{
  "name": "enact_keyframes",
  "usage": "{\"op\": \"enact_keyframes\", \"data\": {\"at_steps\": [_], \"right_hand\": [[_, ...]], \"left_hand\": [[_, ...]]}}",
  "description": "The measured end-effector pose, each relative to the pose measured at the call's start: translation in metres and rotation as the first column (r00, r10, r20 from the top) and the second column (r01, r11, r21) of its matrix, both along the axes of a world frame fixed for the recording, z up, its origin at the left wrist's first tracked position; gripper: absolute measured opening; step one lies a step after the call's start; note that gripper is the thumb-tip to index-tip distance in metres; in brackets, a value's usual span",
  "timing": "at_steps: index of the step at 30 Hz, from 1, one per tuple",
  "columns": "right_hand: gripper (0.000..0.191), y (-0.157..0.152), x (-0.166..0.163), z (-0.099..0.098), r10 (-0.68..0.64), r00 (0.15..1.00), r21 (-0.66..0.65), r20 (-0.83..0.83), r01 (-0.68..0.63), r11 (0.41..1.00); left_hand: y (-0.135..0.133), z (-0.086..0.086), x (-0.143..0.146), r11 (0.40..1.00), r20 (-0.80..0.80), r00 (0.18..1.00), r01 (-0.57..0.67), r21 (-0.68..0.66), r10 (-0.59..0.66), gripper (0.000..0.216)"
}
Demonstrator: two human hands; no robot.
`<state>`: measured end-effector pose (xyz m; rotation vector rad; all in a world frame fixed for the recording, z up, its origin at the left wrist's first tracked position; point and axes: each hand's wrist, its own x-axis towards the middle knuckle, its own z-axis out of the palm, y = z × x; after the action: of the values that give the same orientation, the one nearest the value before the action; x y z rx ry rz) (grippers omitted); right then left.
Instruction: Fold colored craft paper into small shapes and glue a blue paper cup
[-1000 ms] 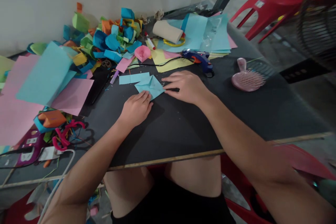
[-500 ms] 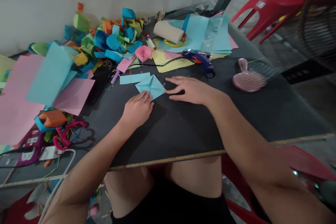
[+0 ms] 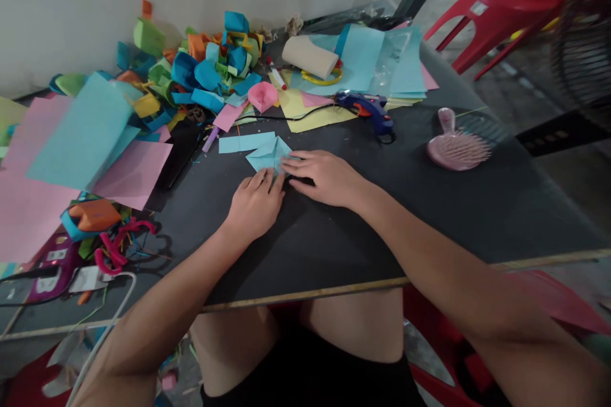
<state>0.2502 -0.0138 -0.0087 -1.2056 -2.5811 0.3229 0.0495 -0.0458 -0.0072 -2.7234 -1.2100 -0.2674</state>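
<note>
A light blue folded paper square [image 3: 268, 154] lies flat on the dark table, its creases meeting near the middle. My left hand [image 3: 256, 205] rests its fingertips on the near edge of the paper, fingers stretched and slightly apart. From the right, my right hand [image 3: 326, 179] lays its outstretched fingers over the paper's right corner, which they partly hide. The two hands' fingertips almost meet there. Just behind the paper is a light blue paper strip [image 3: 245, 142].
Folded paper pieces [image 3: 205, 70] heap up at the back left. Coloured sheets [image 3: 79, 133] lie at the left, near a pink pair of scissors [image 3: 114, 248]. A blue glue gun [image 3: 370, 111], a cardboard tube [image 3: 310, 56] and a pink hairbrush [image 3: 458, 147] are on the right.
My right hand has moved left from beside the paper onto its right side. The right corner now looks folded inward or covered. My left hand stays at the near edge.
</note>
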Motion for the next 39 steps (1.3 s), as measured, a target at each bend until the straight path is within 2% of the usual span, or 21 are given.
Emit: {"op": "enact_keyframes", "data": {"at_steps": [4,7,9,12,15,18,21,24,27,30,34,36,39], "right_hand": [[0.05,-0.003,-0.001,0.001,0.027,0.999,-0.056,0.038,-0.025,0.998],[0.051,-0.003,-0.001,0.002,0.028,0.999,-0.097,0.042,-0.024,0.995],[0.055,-0.005,0.0,0.002,0.035,0.997,-0.165,0.07,-0.023,0.986],[0.079,-0.012,0.001,0.001,0.001,0.989,-0.29,0.151,0.043,0.956],[0.098,-0.019,0.002,0.0,-0.017,0.984,-0.326,0.179,0.076,0.942],[0.094,-0.022,0.0,0.005,-0.009,0.983,-0.265,0.184,0.059,0.963],[0.071,-0.024,-0.008,0.012,-0.089,0.977,-0.084,0.191,0.107,0.991],[0.045,-0.024,-0.017,0.016,-0.175,0.969,0.109,0.174,0.157,0.982],[0.036,-0.019,-0.021,0.013,-0.205,0.97,0.184,0.132,0.179,0.966],[0.035,-0.012,-0.021,0.007,-0.198,0.979,0.181,0.051,0.186,0.966],[0.037,-0.013,-0.023,-0.002,-0.073,0.996,0.098,0.049,0.068,0.993],[0.052,-0.019,-0.024,-0.007,-0.046,0.996,0.055,0.07,0.043,0.998],[0.077,-0.027,-0.023,-0.011,-0.039,0.995,-0.034,0.094,0.042,0.999]], "left_hand": [[0.0,0.001,0.001,0.999,0.019,0.999,-0.034,0.016,0.033,0.035],[0.004,-0.001,-0.002,0.999,0.052,0.998,-0.047,0.027,0.045,0.029],[0.007,-0.002,-0.005,0.998,0.075,0.996,-0.05,0.035,0.047,0.027],[0.011,-0.004,-0.008,0.998,0.086,0.996,-0.037,0.046,0.033,0.026],[0.013,-0.006,-0.01,0.996,0.072,0.997,0.025,0.085,-0.031,0.025],[0.015,-0.009,-0.011,0.987,0.108,0.991,0.063,0.145,-0.079,0.024],[0.017,-0.01,-0.011,0.988,0.15,0.986,0.053,0.145,-0.075,0.025],[0.019,-0.009,-0.012,0.993,0.127,0.989,0.065,0.103,-0.078,0.026],[0.02,-0.006,-0.012,0.994,0.116,0.99,0.078,0.074,-0.086,0.027],[0.02,-0.005,-0.011,0.997,0.143,0.988,0.05,0.064,-0.058,0.029],[0.016,-0.005,-0.008,0.996,0.14,0.987,-0.087,0.025,0.083,0.031],[0.012,-0.004,-0.006,0.984,0.095,0.98,-0.175,-0.027,0.176,0.038],[0.004,-0.002,-0.004,0.961,0.004,0.967,-0.253,-0.109,0.255,0.061]]}}
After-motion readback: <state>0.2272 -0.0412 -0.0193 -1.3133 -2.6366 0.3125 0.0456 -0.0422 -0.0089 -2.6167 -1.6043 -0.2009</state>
